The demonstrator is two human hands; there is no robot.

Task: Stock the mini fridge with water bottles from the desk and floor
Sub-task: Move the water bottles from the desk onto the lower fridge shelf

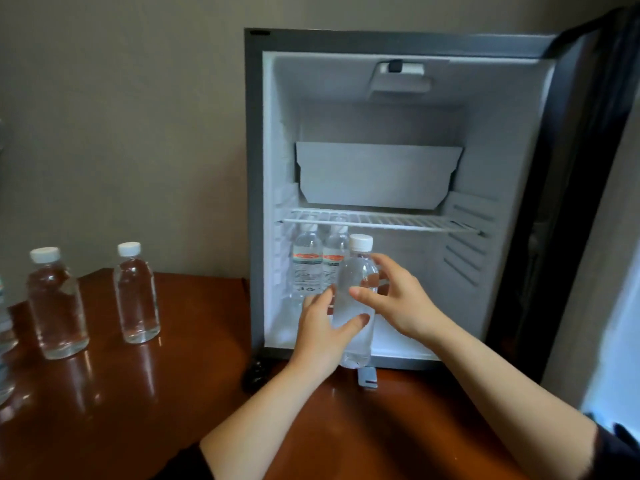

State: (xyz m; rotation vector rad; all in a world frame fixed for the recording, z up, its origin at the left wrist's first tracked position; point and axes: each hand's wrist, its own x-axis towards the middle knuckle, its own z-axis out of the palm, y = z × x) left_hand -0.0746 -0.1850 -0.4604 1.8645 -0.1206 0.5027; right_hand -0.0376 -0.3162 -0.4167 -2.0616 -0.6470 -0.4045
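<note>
The mini fridge (pixel 512 43) stands open on the wooden desk (pixel 194 368). Two labelled water bottles (pixel 306 265) stand at the left of its lower compartment, under the wire shelf (pixel 398 221). In front of them a clear, white-capped water bottle (pixel 356 271) is held upright at the fridge's front edge. My left hand (pixel 322 327) grips its lower half. My right hand (pixel 398 299) touches its upper body with spread fingers. Two more bottles (pixel 57 303) (pixel 136 292) stand on the desk at the left.
The dark fridge door (pixel 581 202) is swung open to the right. A white cardboard box (pixel 375 174) sits on the wire shelf. Part of another bottle (pixel 5 341) shows at the left frame edge. A beige wall is behind the desk.
</note>
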